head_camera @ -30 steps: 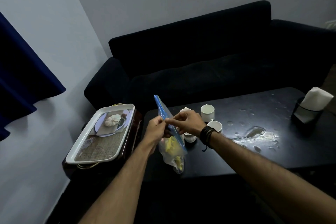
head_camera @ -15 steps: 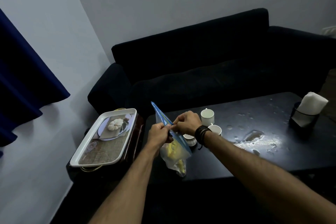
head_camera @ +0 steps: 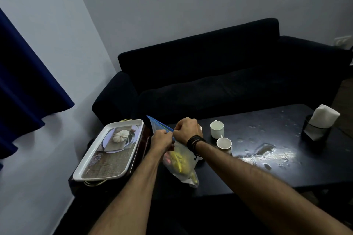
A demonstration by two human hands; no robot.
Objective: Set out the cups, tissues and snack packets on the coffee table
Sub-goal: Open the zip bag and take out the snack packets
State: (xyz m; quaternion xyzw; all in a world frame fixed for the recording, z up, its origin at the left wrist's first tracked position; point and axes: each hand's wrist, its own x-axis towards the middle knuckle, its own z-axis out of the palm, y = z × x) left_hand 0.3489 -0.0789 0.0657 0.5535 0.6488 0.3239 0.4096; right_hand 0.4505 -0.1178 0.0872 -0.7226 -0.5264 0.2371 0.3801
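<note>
Hands (head_camera: 172,136) closer together, pinching zip bag (head_camera: 177,160) seal

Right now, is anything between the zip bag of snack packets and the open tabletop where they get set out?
Partly. The zip bag is held by both hands at the coffee table left end; two white cups stand just right of it. The near edge looks bare.

No text, label, brand or number could be read anywhere. The yellow packet (head_camera: 178,160) inside the clear zip bag (head_camera: 180,166) bore dark marks, too blurred to make out. The tray (head_camera: 107,150) carried only a printed picture of a white pumpkin, without legible words.
</note>
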